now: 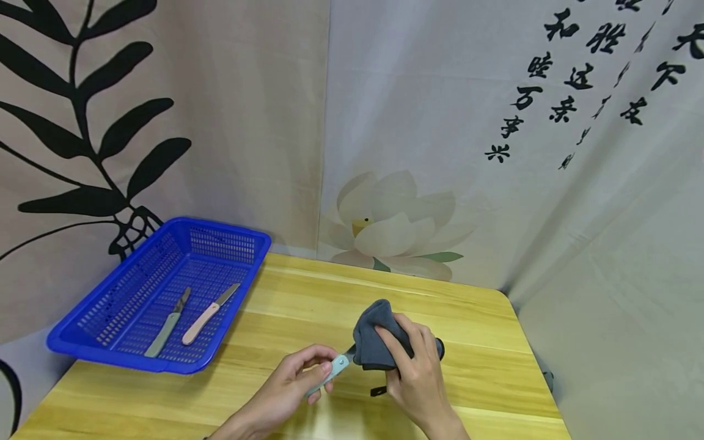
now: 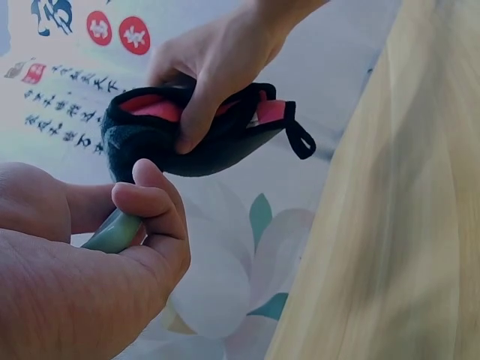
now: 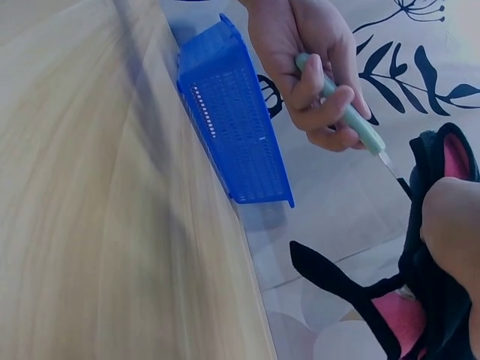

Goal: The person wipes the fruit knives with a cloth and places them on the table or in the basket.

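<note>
A paring knife with a pale green handle (image 1: 337,366) is gripped by my left hand (image 1: 291,380), thumb and fingers around the handle. Its blade runs into a dark grey cloth (image 1: 374,336), so most of the blade is hidden in the head view. My right hand (image 1: 420,373) holds the folded cloth, thumb on the near side. Pink lining (image 2: 154,107) and a black hanging loop (image 2: 301,141) show on the cloth in the left wrist view. In the right wrist view, a short length of blade (image 3: 388,163) is bare between handle and cloth.
A blue perforated basket (image 1: 184,368) stands on the wooden table (image 1: 467,324) at the left. Inside lie a green-handled knife (image 1: 163,335) and a pink-handled knife (image 1: 200,325). Printed curtains (image 1: 247,122) hang behind the table and along its right side.
</note>
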A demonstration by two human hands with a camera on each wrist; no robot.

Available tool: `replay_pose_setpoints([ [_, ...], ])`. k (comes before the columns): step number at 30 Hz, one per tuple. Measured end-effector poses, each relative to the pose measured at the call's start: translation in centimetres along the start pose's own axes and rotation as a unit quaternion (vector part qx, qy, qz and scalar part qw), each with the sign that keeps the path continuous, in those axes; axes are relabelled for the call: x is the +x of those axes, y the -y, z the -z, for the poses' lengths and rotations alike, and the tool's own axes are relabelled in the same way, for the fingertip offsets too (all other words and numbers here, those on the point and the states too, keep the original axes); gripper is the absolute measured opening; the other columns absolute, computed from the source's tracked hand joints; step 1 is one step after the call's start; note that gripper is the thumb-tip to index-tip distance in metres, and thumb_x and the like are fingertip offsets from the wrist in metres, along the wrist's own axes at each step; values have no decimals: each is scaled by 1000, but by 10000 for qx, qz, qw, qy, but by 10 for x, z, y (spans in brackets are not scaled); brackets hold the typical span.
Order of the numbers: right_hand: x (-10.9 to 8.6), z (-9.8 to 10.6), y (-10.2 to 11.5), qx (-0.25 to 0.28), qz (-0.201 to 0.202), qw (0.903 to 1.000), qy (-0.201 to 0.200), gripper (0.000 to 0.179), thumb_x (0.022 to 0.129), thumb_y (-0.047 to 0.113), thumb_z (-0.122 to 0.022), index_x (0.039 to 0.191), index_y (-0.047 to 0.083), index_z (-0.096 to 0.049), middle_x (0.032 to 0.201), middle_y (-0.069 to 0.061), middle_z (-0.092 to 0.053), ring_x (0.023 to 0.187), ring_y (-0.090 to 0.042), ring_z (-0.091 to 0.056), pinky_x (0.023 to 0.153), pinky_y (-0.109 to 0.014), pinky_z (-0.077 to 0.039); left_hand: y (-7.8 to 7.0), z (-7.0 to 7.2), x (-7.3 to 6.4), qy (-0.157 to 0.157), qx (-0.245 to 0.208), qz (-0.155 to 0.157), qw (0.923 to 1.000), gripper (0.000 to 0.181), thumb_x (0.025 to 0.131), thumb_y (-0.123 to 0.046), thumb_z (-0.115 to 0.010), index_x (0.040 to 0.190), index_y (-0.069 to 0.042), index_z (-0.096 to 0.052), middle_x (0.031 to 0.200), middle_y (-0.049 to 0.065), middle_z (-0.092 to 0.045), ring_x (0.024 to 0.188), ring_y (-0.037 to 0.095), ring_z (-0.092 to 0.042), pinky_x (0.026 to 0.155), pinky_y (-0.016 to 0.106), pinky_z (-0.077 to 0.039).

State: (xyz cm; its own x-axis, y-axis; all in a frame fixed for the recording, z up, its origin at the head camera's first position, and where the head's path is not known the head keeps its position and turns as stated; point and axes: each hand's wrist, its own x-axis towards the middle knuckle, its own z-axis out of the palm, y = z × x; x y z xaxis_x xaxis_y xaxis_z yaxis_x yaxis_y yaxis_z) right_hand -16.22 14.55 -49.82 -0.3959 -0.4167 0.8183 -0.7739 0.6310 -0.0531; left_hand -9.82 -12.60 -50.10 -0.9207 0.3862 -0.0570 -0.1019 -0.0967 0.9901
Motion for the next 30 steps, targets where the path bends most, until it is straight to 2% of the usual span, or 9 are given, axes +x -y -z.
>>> replay_pose_setpoints([
  [7,0,3,-7,-50,-117,9999,-79,65,75,-11,-67,135,11,-79,145,-24,-68,113,-37,-61,99,-48,-50,1,1,-2,100,-57,6,9999,38,121,-23,-54,149,2,-60,120,5,-65,90,8,-64,73,18,-52],
  [10,1,5,-11,-122,-169,9998,-14,64,77,-11,-69,136,11,-79,146,-25,-67,112,-38,-60,97,-50,-51,1,1,-3,111,-17,-64,9999,38,121,-23,-55,148,2,-60,120,4,-65,87,6,-64,72,18,-51],
  [17,1,12,-21,-360,-434,9984,101,59,79,-11,-71,134,9,-79,146,-26,-66,112,-40,-60,94,-57,-55,-8,2,-10,11,506,-465,9976,33,121,-23,-55,143,1,-62,122,11,-64,86,6,-65,71,19,-52],
  [25,-5,20,-27,-284,-677,9972,142,56,82,-8,-74,135,11,-80,146,-26,-66,114,-41,-61,97,-55,-52,-30,13,-23,-479,1048,-625,9914,34,121,-24,-55,145,0,-60,121,13,-67,89,8,-64,76,23,-55],
  [30,-11,24,-28,-102,-970,9949,265,55,83,-7,-77,134,12,-80,147,-25,-65,115,-39,-61,97,-50,-50,-41,24,-31,-854,1364,-994,9819,30,121,-21,-54,144,-2,-61,113,9,-70,92,10,-68,75,26,-57],
])
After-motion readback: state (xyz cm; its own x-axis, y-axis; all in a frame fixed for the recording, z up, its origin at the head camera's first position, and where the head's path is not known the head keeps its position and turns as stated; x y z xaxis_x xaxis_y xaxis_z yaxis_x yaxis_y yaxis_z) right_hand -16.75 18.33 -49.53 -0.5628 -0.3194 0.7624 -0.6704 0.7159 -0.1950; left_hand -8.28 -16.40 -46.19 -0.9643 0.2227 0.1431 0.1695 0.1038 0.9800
